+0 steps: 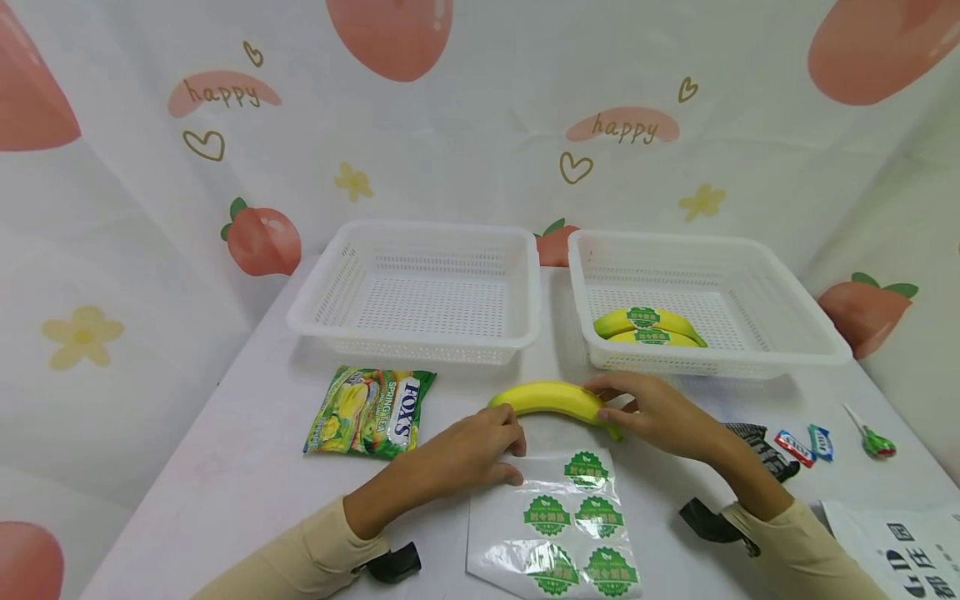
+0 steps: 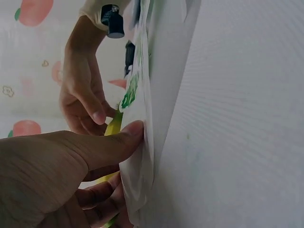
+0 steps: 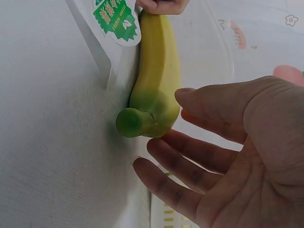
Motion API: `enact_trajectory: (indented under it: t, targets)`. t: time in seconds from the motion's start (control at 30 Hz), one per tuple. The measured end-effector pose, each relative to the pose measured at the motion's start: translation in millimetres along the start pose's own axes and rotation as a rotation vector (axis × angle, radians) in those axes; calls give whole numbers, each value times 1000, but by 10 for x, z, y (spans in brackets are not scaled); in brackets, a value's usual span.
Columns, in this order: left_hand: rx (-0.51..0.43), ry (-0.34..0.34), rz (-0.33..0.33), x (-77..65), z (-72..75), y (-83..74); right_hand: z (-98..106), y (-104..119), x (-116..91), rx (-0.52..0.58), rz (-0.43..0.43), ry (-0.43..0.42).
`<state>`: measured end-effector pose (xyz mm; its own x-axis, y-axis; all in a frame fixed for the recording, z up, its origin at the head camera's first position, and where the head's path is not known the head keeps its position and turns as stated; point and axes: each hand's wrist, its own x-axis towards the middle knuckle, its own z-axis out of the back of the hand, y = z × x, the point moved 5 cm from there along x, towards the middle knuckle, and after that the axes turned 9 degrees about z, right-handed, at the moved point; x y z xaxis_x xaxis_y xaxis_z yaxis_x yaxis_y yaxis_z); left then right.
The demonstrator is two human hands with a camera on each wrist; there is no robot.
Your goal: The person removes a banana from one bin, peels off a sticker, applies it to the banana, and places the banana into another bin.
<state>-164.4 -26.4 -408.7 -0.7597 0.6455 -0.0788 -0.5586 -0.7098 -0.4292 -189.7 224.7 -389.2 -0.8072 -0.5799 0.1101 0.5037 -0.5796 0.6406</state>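
A yellow banana point(image 1: 551, 398) with a green stem lies across the table just beyond a sheet of green-printed round stickers point(image 1: 498, 546). My left hand point(image 1: 468, 454) has its bent fingers over the banana's left end. Its thumb stays apart from the fruit, above the sheet; in the left wrist view that thumb point(image 2: 128, 135) is against the sheet's edge. At the stem end, my right hand point(image 1: 660, 412) holds the banana loosely between thumb and fingers. In the right wrist view its other fingers point(image 3: 175, 166) are spread below the stem. No sticker shows on this banana's visible side.
Two white baskets stand at the back; the right basket point(image 1: 810, 337) holds stickered bananas point(image 1: 652, 321), the left basket point(image 1: 412, 333) nothing. A candy bag point(image 1: 367, 412) lies left. Small wrapped candies point(image 1: 795, 447), a lollipop point(image 1: 877, 442), a black packet point(image 1: 765, 450) and a printed white sheet point(image 1: 855, 533) lie right.
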Motion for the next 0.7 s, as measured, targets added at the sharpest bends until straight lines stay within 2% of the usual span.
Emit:
enact_trajectory:
  t: [0.13,0.37,0.57,0.7]
  targets:
    - [-8,12,8,7,-2,-5,4,35,-18,-39,21,-20]
    - [-156,95,20,31,-20,28,35,168,-114,-126,68,-104]
    - [-176,102,-15,39,-13,53,42,290,-251,-143,44,-133]
    - [-260,116,10,47,-4,66,13,338,-343,-128,20,-146]
